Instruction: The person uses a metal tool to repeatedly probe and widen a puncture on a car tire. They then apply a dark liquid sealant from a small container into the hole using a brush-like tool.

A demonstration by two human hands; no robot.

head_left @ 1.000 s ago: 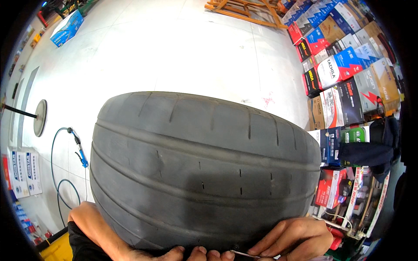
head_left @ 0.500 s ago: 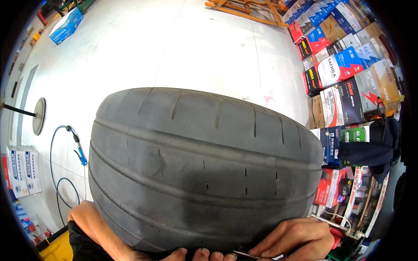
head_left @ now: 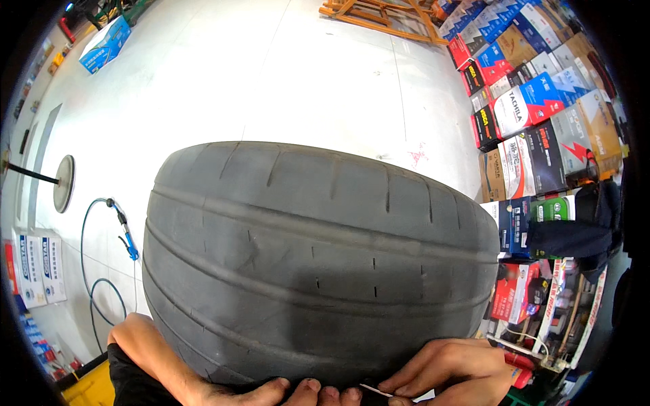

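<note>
A large, worn black tire (head_left: 325, 237) stands upright before me, its tread grooves running side to side. My left hand (head_left: 291, 394) reaches round its near left side, fingers bent and pressed to the near lower part of the tread. To the right, my right hand (head_left: 457, 371) pinches a thin pale strip-like piece (head_left: 376, 389) at the near edge of the tire. Its tip lies by the left fingertips. The lower picture edge cuts off both palms, so the far end of this piece cannot be made out.
Stacked battery boxes (head_left: 525, 105) line the right side. A blue air hose (head_left: 84, 254) with a nozzle lies on the floor at left, near a round-based metal stand (head_left: 64, 184). A blue box (head_left: 105, 44) and an orange wooden frame (head_left: 382, 17) stand farther off.
The tire has sunk slightly, and its tread marks have shifted a little left. The left fingertips have moved slightly left; the right hand keeps its pinch on the thin piece.
</note>
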